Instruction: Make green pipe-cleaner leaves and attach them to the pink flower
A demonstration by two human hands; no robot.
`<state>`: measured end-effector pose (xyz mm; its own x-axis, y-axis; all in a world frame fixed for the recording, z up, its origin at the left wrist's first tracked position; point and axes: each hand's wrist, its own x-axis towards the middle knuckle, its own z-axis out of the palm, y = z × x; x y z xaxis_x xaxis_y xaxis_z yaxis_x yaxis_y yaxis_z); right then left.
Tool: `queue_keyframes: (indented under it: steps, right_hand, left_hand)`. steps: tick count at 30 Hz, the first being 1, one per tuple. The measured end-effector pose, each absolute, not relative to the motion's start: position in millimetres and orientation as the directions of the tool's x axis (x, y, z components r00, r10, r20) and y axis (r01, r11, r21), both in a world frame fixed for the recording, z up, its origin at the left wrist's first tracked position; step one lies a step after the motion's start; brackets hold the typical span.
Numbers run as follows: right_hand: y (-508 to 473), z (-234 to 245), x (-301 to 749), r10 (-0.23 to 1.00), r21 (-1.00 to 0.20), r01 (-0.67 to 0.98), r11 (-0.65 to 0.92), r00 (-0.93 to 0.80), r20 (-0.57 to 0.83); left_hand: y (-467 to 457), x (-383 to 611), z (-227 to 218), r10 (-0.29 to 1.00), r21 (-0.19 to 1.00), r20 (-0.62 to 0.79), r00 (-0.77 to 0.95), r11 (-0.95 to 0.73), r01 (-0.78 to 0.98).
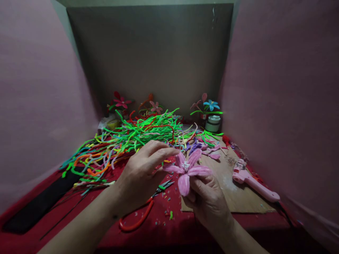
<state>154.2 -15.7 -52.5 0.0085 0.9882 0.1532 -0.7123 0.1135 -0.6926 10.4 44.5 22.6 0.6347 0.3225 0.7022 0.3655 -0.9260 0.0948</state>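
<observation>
A pink pipe-cleaner flower (186, 170) with a white beaded centre is held low in the middle of the view. My right hand (208, 199) grips it from below, fingers wrapped round its base. My left hand (144, 169) reaches in from the left, and its fingertips pinch one of the flower's left petals. Under the hands lie red-handled pliers (144, 211) on the red cloth (164, 233).
A big heap of green, orange and pink pipe cleaners (129, 141) fills the left and back. A pink glue gun (254, 183) lies on a wooden board (238, 194) at right. Finished flowers (210, 105) and a small jar (213, 123) stand at the back. Walls close in on both sides.
</observation>
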Motion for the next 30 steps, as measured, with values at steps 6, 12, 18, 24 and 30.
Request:
queue_keyframes:
  steps: [6,12,18,24,30]
  right_hand:
    - [-17,-50,154,0.991,-0.689,-0.721,0.071,-0.026,0.129]
    - [-18,-51,153,0.992,-0.685,-0.722,0.091,0.003,0.129]
    - [-17,-44,150,0.996,-0.665,-0.742,0.085,0.049,0.072]
    - [-14,-44,143,0.997,-0.663,-0.745,0.072,0.039,0.064]
    - [-14,-45,146,0.997,-0.68,-0.734,-0.004,-0.057,0.056]
  left_hand:
    - [37,1,18,0.148,-0.087,0.691,0.708,-0.955,0.285]
    - [31,-1,16,0.101,-0.134,0.693,0.714,-0.955,0.264]
    - [30,13,13,0.769,0.799,0.424,0.479,-0.567,0.202]
    - [23,30,-10,0.856,0.979,0.071,0.511,0.038,-0.199]
    - [23,33,-16,0.93,0.939,0.054,0.364,0.077,-0.336]
